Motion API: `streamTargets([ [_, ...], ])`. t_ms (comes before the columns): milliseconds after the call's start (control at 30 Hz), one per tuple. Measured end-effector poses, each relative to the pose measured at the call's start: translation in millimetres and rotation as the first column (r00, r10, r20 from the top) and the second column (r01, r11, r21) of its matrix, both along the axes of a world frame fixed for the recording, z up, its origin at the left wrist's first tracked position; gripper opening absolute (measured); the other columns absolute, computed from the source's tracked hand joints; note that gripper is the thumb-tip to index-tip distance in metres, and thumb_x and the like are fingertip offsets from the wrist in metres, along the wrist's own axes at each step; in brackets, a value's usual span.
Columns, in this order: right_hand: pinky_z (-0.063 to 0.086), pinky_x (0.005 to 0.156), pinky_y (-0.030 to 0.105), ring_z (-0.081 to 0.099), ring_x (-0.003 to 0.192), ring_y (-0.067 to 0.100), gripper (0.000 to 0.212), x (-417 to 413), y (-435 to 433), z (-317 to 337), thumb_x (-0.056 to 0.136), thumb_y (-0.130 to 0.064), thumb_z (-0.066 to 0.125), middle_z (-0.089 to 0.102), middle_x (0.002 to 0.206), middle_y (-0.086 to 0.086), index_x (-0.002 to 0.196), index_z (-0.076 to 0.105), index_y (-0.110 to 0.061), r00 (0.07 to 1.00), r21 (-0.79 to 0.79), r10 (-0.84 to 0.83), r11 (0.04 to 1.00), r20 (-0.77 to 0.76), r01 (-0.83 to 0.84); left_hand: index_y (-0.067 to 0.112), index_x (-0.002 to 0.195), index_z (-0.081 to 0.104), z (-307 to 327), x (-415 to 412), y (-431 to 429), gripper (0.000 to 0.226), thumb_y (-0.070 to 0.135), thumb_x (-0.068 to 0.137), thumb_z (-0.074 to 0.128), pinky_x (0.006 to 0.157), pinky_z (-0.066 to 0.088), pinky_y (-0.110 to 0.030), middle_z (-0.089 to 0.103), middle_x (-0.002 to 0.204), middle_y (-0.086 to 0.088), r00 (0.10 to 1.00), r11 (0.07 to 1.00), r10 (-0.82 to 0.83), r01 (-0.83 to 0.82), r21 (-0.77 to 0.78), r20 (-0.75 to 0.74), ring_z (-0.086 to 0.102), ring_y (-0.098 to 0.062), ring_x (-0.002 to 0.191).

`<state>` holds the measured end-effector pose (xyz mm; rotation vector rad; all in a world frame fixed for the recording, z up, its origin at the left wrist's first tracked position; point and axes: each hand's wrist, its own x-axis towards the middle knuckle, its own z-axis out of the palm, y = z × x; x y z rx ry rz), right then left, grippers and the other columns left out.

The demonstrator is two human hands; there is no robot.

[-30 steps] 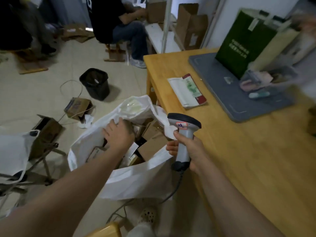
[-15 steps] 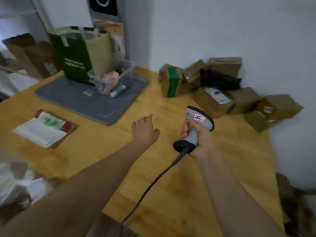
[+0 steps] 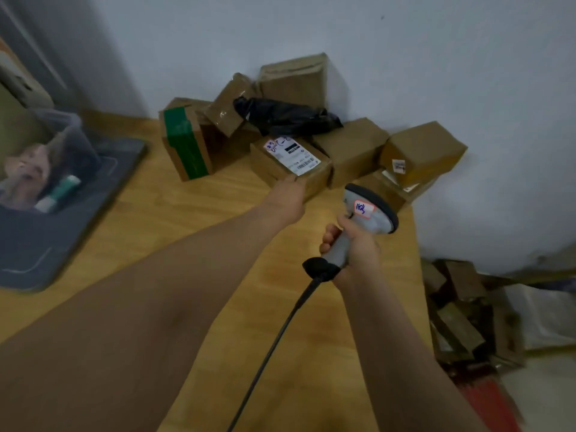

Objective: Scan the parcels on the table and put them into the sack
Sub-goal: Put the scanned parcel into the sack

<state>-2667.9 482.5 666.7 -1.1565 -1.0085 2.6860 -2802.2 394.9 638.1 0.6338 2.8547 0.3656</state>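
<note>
Pale blue-grey wall point(image 3: 405, 57) across the whole back, matte, with one tiny dark speck point(image 3: 382, 17) high up. The light was dim and soft, and a vague shadow lay low on the wall at the right. The wooden table point(image 3: 174, 219), with its honey-coloured planks, ran right up against that wall. On its left side lay a grey mat point(image 3: 46, 244) with a clear plastic bin point(image 3: 71, 132) on it, both blurred. At far left a darker upright strip point(image 3: 46, 42) broke the wall. Past the table's right edge, a jumbled cardboard heap point(image 3: 461, 322) sat on the pale floor point(image 3: 545, 385).
</note>
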Motion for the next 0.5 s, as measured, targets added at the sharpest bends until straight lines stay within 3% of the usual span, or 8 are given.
streamTargets([
  [167, 0.042, 0.040, 0.020, 0.055, 0.041, 0.013, 0.012, -43.5, 27.7, -6.1, 0.089, -0.013, 0.065, 0.059, 0.060, 0.006, 0.094, 0.056, -0.006, 1.000, 0.000, 0.012, 1.000, -0.024, -0.012, 0.005, 0.151, 0.013, -9.7, -45.0, 37.4, 0.085, 0.008, 0.084, 0.065, 0.118, 0.020, -0.038, 0.020, 0.156, -0.016, 0.986, 0.960, -0.147, 0.122, -0.253, -0.082, 0.021, -0.030, 0.144],
  [300, 0.041, 0.039, 0.019, 0.053, 0.039, 0.012, 0.011, -73.7, 43.4, -8.5, 0.089, -0.012, 0.065, 0.058, 0.053, 0.004, 0.090, 0.056, -0.006, 0.999, -0.041, 0.005, 0.999, -0.053, -0.007, 0.008, 0.152, -0.008, -9.9, -68.1, 54.7, 0.102, 0.008, 0.083, 0.067, 0.119, 0.004, -0.043, -0.008, 0.161, -0.010, 0.970, 0.862, -0.241, 0.193, -0.470, -0.043, -0.001, -0.025, 0.149],
  [400, 0.042, 0.039, 0.018, 0.054, 0.038, 0.012, 0.014, -89.0, 53.2, -12.3, 0.089, -0.012, 0.065, 0.059, 0.049, 0.003, 0.094, 0.055, -0.005, 0.999, -0.041, 0.014, 0.999, -0.041, -0.016, 0.009, 0.151, -0.013, -8.0, -77.1, 61.8, 0.107, 0.013, 0.083, 0.069, 0.118, 0.009, -0.044, -0.016, 0.160, -0.008, 0.967, 0.817, -0.256, 0.218, -0.534, 0.003, -0.005, -0.026, 0.148],
  [500, 0.042, 0.039, 0.018, 0.055, 0.038, 0.012, 0.011, -93.8, 54.3, -19.1, 0.088, -0.011, 0.066, 0.060, 0.051, 0.005, 0.089, 0.056, -0.005, 0.998, -0.049, 0.057, 0.997, -0.017, -0.058, 0.010, 0.153, -0.006, 1.8, -76.4, 64.7, 0.096, 0.013, 0.085, 0.063, 0.118, 0.015, -0.045, -0.011, 0.161, -0.008, 0.968, 0.811, -0.252, 0.214, -0.545, 0.004, -0.001, -0.027, 0.148],
])
